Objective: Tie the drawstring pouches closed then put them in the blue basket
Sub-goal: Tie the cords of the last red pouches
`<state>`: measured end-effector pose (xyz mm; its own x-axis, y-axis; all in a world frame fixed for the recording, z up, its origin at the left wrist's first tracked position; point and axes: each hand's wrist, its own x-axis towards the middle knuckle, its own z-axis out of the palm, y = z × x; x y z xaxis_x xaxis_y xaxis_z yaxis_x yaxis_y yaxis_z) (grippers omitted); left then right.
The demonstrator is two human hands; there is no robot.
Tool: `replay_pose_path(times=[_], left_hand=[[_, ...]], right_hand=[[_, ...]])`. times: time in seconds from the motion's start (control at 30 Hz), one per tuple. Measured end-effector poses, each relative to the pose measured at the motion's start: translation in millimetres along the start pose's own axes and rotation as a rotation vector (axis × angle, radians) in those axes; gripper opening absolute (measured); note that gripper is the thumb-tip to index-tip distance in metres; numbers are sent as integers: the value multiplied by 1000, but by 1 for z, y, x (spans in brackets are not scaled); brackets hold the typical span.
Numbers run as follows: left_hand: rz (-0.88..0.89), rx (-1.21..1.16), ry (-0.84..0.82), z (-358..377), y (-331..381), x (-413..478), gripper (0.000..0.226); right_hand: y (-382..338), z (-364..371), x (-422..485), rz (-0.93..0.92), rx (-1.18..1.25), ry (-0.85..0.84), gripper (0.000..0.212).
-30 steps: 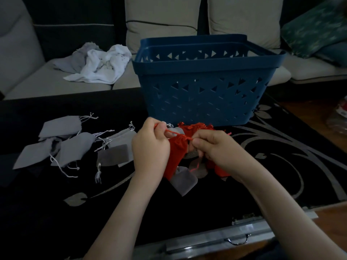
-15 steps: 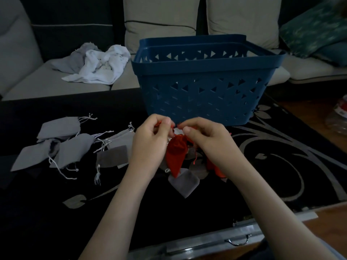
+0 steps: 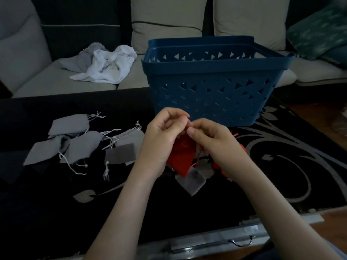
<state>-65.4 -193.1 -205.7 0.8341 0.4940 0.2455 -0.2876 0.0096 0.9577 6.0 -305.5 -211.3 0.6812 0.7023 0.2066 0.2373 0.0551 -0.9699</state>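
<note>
Two hands work one red pouch (image 3: 181, 154) just before the blue basket (image 3: 216, 102): left hand (image 3: 161, 139) and right hand (image 3: 212, 141) each pinch its red string. Tying appears underway; next, cinch the knot, then lift it over the rim.

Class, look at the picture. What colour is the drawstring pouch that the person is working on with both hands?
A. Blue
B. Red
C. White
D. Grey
B. The left hand and right hand meet at the cord of a red pouch that hangs below them in front of the blue basket; the grey pouches lie untouched on the table to the left.
</note>
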Motion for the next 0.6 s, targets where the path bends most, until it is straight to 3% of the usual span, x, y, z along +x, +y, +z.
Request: replay_pose_path(times=[0.17, 0.33, 0.6], left_hand=[[97, 227, 129, -1, -5, 1, 9], [145, 355, 156, -3, -7, 1, 4], [76, 412, 67, 6, -5, -2, 13]], right_hand=[[-1, -1, -1, 16, -85, -40, 13], [-3, -3, -3, -24, 1, -9, 13], [-2, -2, -1, -79, 98, 178, 7]])
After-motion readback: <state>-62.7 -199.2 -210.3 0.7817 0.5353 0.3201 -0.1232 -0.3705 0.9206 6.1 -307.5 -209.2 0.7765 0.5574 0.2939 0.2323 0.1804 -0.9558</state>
